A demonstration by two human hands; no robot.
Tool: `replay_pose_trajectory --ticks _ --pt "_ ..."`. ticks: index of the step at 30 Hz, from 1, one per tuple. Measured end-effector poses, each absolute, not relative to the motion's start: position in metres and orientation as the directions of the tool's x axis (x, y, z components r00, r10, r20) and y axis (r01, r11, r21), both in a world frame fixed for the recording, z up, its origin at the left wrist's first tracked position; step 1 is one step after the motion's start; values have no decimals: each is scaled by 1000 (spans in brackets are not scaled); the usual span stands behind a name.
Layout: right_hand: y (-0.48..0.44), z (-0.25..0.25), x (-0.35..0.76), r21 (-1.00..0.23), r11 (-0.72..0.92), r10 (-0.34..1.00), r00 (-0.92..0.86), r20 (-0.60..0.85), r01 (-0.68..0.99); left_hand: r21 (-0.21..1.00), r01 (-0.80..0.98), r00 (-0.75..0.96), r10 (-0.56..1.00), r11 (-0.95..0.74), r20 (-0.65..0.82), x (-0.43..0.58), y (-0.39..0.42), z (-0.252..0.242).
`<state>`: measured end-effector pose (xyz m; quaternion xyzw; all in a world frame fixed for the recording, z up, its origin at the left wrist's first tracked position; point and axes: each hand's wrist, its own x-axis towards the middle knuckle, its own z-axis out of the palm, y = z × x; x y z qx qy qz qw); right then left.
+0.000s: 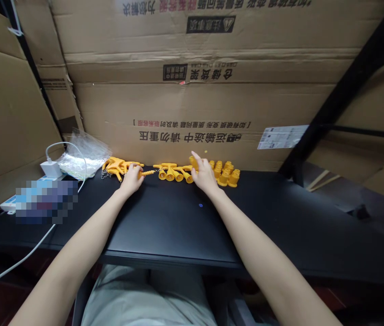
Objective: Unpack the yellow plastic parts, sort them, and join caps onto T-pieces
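My left hand (132,178) is at the back of the black table, its fingers closed on a yellow plastic piece with a spiral, screw-like shaft (149,172) that points right. Left of it lies a heap of yellow branched plastic pieces (114,164) with small metal ball chains. My right hand (206,174) grips a small yellow hollow sleeve (194,161) between thumb and fingers, its index finger raised. Between the hands, several yellow pieces with flared cone ends (170,174) lie in a row. Just right of my right hand, a group of yellow flanged sleeves (225,174) stands upright.
A cardboard wall (192,104) rises behind the table (171,226). At the left are a clear plastic bag (85,156), a white charger (51,169) with its cable, and a blurred-out item (45,199). A small blue disc (200,205) lies near my right wrist.
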<state>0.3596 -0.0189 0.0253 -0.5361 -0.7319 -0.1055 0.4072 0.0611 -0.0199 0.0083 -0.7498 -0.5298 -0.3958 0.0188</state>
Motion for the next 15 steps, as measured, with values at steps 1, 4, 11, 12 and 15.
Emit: replay_pose_trajectory --ticks 1,4,11,12,15 --pt "-18 24 359 -275 439 690 -125 713 856 384 813 134 782 -438 609 61 -20 8" --pt "-14 21 359 -256 524 663 -200 721 812 362 825 170 801 -435 574 62 -20 8" --pt "-27 30 346 -169 663 621 -410 669 729 342 840 183 812 -422 555 60 -20 9" --pt "-29 32 343 -168 669 622 -421 661 724 341 840 182 811 -422 557 60 -20 9" --pt "-33 32 336 -201 680 641 -439 630 705 341 842 179 813 -418 554 60 -20 9"
